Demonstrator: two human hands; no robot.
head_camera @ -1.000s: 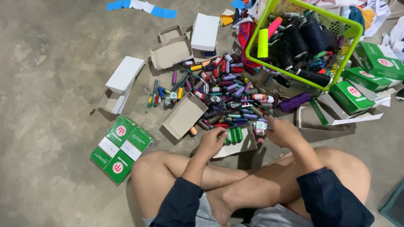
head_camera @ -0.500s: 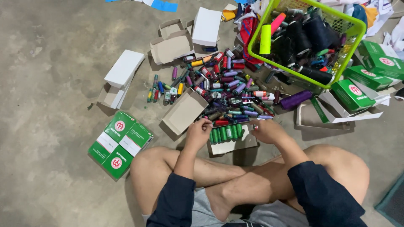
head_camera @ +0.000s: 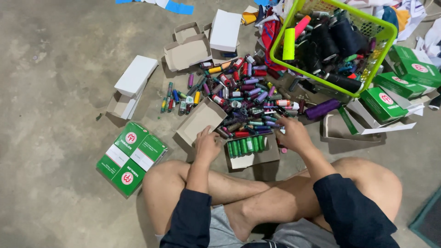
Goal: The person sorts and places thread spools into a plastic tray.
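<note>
I sit cross-legged on a concrete floor. A small cardboard box (head_camera: 251, 158) holding a row of green thread spools (head_camera: 246, 145) lies in front of my shins. My left hand (head_camera: 207, 146) curls against the box's left end, beside an empty open carton (head_camera: 198, 121). At the near right edge of a pile of many-coloured thread spools (head_camera: 245, 94), my right hand (head_camera: 291, 134) has its fingertips down among them. Whether it holds a spool is hidden.
A lime-green plastic basket (head_camera: 388, 34) with large dark cones stands at the back right. Green boxes lie at right (head_camera: 381, 103) and at left (head_camera: 131, 156). White and brown cartons (head_camera: 135, 76) (head_camera: 225, 30) lie behind, with cloth scraps at the far edge.
My right hand has left the box of green spools and moved right and forward into the pile. The left hand has stayed at the box's left end. The view has tilted a little.
</note>
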